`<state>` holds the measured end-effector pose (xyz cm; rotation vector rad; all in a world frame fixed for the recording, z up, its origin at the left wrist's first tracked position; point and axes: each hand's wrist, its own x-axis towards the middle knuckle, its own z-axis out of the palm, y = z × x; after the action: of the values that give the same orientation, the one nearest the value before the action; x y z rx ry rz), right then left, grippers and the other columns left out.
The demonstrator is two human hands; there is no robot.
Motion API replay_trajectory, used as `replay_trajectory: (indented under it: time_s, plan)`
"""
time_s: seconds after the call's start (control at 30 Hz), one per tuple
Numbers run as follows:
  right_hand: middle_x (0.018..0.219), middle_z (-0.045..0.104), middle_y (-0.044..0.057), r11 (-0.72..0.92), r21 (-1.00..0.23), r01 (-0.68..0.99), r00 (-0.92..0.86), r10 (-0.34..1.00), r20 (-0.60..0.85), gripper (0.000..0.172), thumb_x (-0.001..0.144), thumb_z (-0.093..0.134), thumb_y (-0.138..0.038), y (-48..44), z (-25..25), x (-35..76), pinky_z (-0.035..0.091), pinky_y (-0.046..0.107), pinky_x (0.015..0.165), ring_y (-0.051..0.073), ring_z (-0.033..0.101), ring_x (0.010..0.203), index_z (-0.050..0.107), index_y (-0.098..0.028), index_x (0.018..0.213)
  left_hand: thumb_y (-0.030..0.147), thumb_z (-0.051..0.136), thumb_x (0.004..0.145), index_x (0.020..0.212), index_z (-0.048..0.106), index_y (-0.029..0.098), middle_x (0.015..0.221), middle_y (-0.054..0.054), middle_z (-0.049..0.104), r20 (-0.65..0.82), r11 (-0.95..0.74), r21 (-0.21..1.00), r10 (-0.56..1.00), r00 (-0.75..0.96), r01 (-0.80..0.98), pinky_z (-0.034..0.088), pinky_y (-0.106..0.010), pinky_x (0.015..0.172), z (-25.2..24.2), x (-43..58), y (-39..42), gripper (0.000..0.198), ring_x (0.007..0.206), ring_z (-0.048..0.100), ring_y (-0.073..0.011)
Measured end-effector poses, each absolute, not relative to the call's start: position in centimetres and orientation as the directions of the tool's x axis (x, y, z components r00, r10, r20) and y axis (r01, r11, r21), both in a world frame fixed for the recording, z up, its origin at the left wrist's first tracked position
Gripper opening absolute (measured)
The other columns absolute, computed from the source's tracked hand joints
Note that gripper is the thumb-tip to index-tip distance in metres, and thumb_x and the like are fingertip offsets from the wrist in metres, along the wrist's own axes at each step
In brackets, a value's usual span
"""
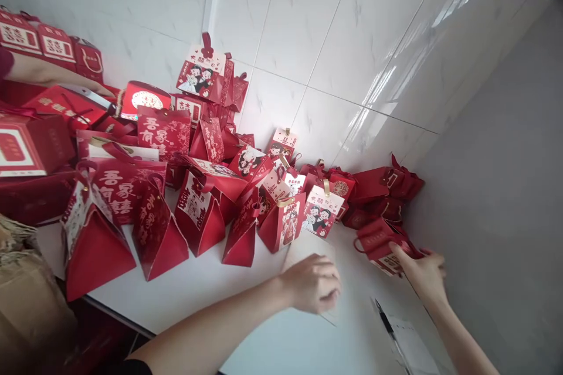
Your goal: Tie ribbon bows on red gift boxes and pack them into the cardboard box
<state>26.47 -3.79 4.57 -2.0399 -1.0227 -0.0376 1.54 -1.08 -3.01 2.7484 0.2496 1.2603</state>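
Being grasped by the right hand (pixel 424 275), a small red gift box (pixel 378 240), a white sheet (pixel 303 249) covered by the curled left hand (pixel 312 284), grip unclear, red gift bags (pixel 197 199) heaped nearby on the white table (pixel 197 296).

White tabletop (pixel 197 293): red gift boxes (pixel 197 187) heaped upper left to ctr-right; single red box (pixel 380 243) right; white sheet (pixel 308 249) lower ctr; pen (pixel 387 322) + notepad (pixel 413 345) lower right.

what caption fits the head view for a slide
Left hand rests on a white sheet, right hand touches a red gift box
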Motion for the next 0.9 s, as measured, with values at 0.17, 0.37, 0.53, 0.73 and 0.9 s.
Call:
replay_trajectory:
  time_s: [0.17, 0.37, 0.53, 0.73, 0.9]
  plan:
    - [0.102, 0.046, 0.013, 0.054, -0.584, 0.81, 0.42, 0.641, 0.642, 0.071, 0.053, 0.06, -0.072, -4.4, 3.5, 18.7, 0.041, 0.053, 0.089, 0.034, 0.041, 0.104, 0.039, -0.019, 0.095, 0.027, 0.05, 0.082, 0.117, 0.047, 0.014, 0.118, -0.015, 0.052, 0.778, -0.845, 0.532, 0.516, 0.358, 0.062, 0.041, -0.04, 0.097, -2.3, 0.2, 0.3, 0.037, 0.114, 0.048, -0.0243]
    - [0.106, 0.035, 0.014, 0.42, -0.33, 0.846, 0.096, 0.488, 0.867, 0.067, 0.067, 0.067, -0.057, -3.1, -0.8, 13.9, 0.048, 0.05, 0.077, 0.03, 0.036, 0.106, 0.034, -0.017, 0.11, 0.041, 0.054, 0.081, 0.131, 0.03, 0.018, 0.136, -0.016, 0.038, 0.477, -0.453, 0.878, 0.851, 0.219, -0.152, 0.037, -0.045, 0.102, -2.9, -1.6, 0.4, 0.06, 0.129, 0.037, -0.0282]
    - [0.104, 0.034, 0.012, 0.482, -0.224, 0.847, -0.051, 0.493, 0.869, 0.066, 0.07, 0.068, -0.051, -4.3, -2.3, 14.3, 0.053, 0.046, 0.068, 0.029, 0.035, 0.102, 0.03, -0.02, 0.114, 0.043, 0.062, 0.074, 0.124, 0.038, 0.018, 0.133, -0.015, 0.042, 0.435, -0.404, 0.9, 0.85, 0.296, -0.163, 0.043, -0.044, 0.098, -2.6, -1.9, 0.3, 0.061, 0.124, 0.043, -0.0302]
    - [0.105, 0.033, 0.01, 0.563, -0.344, 0.752, -0.063, 0.58, 0.812, 0.062, 0.075, 0.066, -0.049, -5.3, -1.7, 13.4, 0.056, 0.042, 0.069, 0.025, 0.038, 0.101, 0.03, -0.022, 0.117, 0.046, 0.061, 0.076, 0.112, 0.04, 0.019, 0.116, -0.01, 0.055, 0.389, -0.339, 0.916, 0.88, 0.273, -0.214, 0.044, -0.042, 0.096, -1.9, -1.9, -0.2, 0.05, 0.112, 0.053, -0.0257]
    - [0.108, 0.035, 0.012, 0.573, -0.377, 0.728, -0.095, 0.628, 0.772, 0.077, 0.071, 0.065, -0.059, -5.7, -1.4, 14.0, 0.053, 0.048, 0.074, 0.028, 0.045, 0.102, 0.027, -0.02, 0.125, 0.038, 0.063, 0.075, 0.113, 0.044, 0.017, 0.119, -0.012, 0.051, 0.516, -0.502, 0.857, 0.832, 0.206, -0.119, 0.04, -0.043, 0.1, -1.9, -1.8, -0.7, 0.047, 0.115, 0.049, -0.0264]
